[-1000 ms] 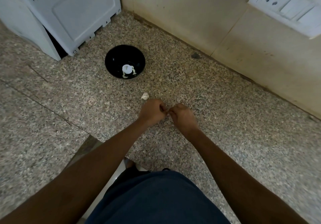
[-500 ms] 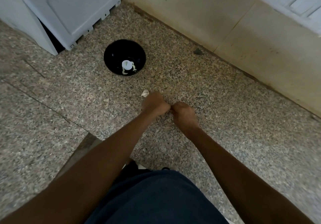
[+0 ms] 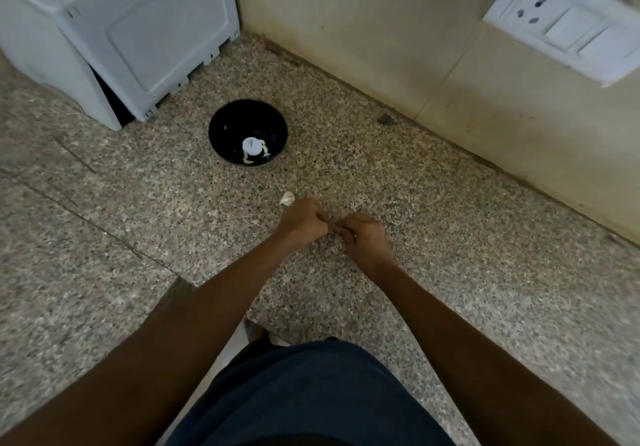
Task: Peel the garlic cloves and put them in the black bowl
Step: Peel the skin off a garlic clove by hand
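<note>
Speckled stone surface [image 3: 450, 220] under curled left hand [image 3: 302, 221] and right hand [image 3: 363, 238], seemingly pinching a hidden clove mid-peel; the black bowl [image 3: 221, 127] comes next.

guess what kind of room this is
Probably a home kitchen: a speckled stone counter against a wall, a socket panel, a white appliance, and a black bowl holding peeled garlic.

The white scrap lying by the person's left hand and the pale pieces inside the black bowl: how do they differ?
The white scrap lies loose on the speckled counter, beside the left hand; the pale pieces sit inside the black bowl. The scrap is one crumpled bit; the bowl holds several pieces, one round and some curved. The scrap lies nearer the hands. Both are whitish and small.
</note>
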